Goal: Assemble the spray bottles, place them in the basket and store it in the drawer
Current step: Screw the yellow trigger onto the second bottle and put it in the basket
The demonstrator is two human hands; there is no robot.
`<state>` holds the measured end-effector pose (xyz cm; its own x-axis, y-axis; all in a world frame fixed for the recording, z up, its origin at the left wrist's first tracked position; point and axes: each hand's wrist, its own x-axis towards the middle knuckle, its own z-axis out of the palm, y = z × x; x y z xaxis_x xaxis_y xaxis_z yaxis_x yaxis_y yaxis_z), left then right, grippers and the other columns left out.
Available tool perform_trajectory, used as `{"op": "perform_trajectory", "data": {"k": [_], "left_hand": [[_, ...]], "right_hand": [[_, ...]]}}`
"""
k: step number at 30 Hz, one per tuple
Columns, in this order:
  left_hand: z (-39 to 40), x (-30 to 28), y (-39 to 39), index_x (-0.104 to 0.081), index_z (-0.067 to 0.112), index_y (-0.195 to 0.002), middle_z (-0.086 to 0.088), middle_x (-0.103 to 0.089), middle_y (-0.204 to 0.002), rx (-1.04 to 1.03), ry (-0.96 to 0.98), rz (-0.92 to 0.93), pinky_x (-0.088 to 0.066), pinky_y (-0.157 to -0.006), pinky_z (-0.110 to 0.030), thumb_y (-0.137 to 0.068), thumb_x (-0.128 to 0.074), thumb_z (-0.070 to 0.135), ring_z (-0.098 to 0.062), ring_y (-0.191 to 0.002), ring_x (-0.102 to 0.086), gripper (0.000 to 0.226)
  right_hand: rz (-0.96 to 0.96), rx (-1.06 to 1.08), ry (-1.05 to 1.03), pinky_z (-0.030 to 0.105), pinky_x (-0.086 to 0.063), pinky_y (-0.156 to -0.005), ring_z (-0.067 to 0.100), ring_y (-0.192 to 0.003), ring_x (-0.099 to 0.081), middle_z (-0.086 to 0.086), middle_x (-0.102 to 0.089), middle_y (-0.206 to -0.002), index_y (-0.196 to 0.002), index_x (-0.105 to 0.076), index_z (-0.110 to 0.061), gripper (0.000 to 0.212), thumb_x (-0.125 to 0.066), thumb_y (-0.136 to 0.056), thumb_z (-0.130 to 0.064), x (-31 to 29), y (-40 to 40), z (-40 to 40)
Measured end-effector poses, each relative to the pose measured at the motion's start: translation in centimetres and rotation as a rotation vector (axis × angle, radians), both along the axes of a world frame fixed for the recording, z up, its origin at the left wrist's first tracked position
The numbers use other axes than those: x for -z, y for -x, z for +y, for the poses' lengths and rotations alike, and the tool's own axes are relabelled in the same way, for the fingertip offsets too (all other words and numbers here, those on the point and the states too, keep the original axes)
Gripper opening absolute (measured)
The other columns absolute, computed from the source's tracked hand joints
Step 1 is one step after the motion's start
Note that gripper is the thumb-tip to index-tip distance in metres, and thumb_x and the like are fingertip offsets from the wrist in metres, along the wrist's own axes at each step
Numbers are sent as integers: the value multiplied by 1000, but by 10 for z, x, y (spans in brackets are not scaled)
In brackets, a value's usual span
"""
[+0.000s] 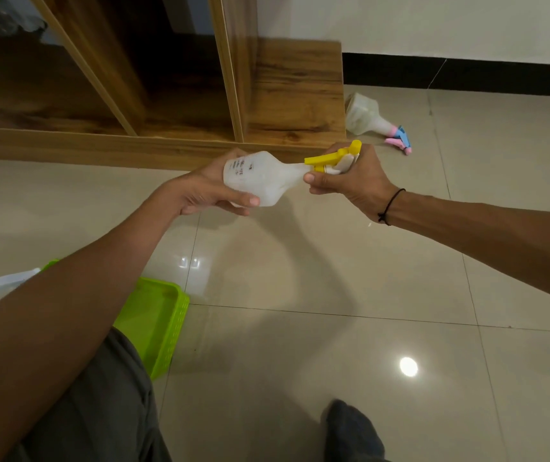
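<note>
I hold a translucent white spray bottle sideways above the tiled floor. My left hand grips its body. My right hand is closed around the yellow and white trigger head at the bottle's neck. A second white bottle with a pink and blue trigger head lies on the floor by the cabinet corner. A lime green basket sits on the floor at lower left, partly hidden by my left arm. Something white pokes out beyond my arm near the basket.
A wooden cabinet with open compartments stands ahead, its base board running across the floor. A white wall with a dark skirting lies at the back right. My knee in grey cloth and a dark-socked foot are at the bottom.
</note>
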<state>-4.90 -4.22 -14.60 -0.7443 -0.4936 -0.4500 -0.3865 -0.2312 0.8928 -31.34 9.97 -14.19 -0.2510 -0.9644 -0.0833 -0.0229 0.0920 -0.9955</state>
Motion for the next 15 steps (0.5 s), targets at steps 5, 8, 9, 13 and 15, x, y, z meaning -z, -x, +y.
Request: {"op": "perform_trajectory", "data": {"k": [5,8,9,13,15], "left_hand": [[16,2,12,-47,24,-135,14,-52,-132,-65,654,33,-57,-92,-22,-54,-105,22,-3,-122,-56,99],[18,11,15,-41,25,-143,12,-48,-139,-37,711,74,-55,-97,-24,-66,-100,28,-6,-127,-54,97],[19,10,17,-38,27,-147,7,-47,-143,-51,635,87,-56,-98,-28,-78,-92,36,-10,-129,-55,88],[18,-1,23,-52,25,-148,-11,-68,-139,-264,-75,151,-61,-97,-42,-102,-8,72,-29,-125,-68,79],[12,-4,19,-56,21,-146,-19,-70,-133,-218,-174,86,-65,-89,-42,-101,-12,75,-35,-120,-70,83]], "right_hand": [[-113,73,-76,28,-62,-61,28,-69,-72,16,-75,-88,-110,-72,7,33,-85,-86,-11,-5,-3,-2],[-151,134,-128,23,-58,-54,23,-64,-74,14,-76,-86,-113,-70,6,40,-86,-86,-19,-3,2,-4],[-156,134,-130,23,-58,-54,23,-63,-74,13,-76,-85,-113,-70,6,40,-85,-86,-18,-3,2,-4],[-132,108,-82,26,-60,-59,22,-62,-70,11,-76,-85,-113,-69,10,36,-84,-87,-11,-4,-4,-7],[-120,108,-63,27,-61,-61,23,-63,-69,11,-76,-87,-112,-70,11,35,-84,-86,-9,-4,-8,-10]]}}
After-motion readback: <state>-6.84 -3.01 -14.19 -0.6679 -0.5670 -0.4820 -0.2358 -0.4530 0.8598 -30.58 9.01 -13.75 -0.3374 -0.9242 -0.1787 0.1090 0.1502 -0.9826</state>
